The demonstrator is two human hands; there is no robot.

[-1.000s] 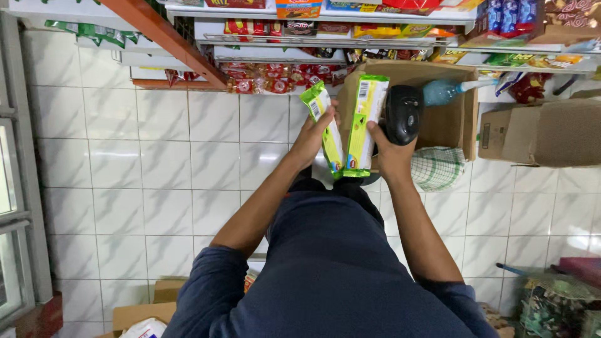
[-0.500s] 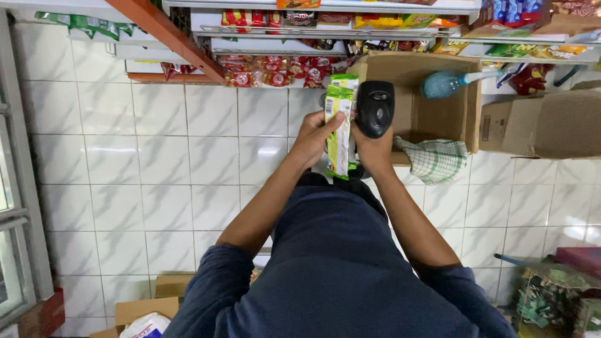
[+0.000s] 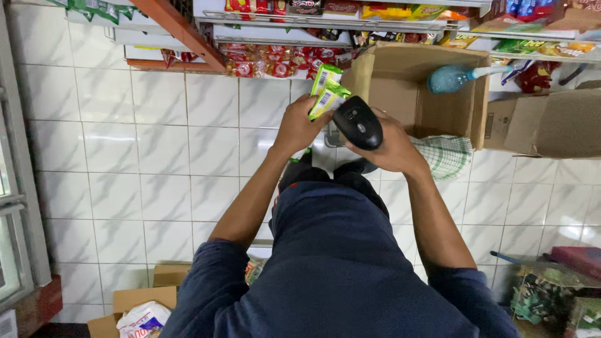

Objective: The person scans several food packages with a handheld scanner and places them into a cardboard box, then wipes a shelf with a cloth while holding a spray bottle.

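Two green snack packs (image 3: 327, 92) are being gripped by left hand (image 3: 302, 127) at approx. 12 o'clock, w/ right hand (image 3: 389, 145) closing on black scanner (image 3: 357, 122) touching them; scanning looks underway, shelving pending.

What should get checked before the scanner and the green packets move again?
1. Left hand grips the green packets: ok.
2. Right hand holds the black scanner: ok.
3. Striped code side of the packets faces up: ok.
4. Scanner window aimed at the code: cannot tell, its front is hidden.
5. Open cardboard box close beside the hands: ok.
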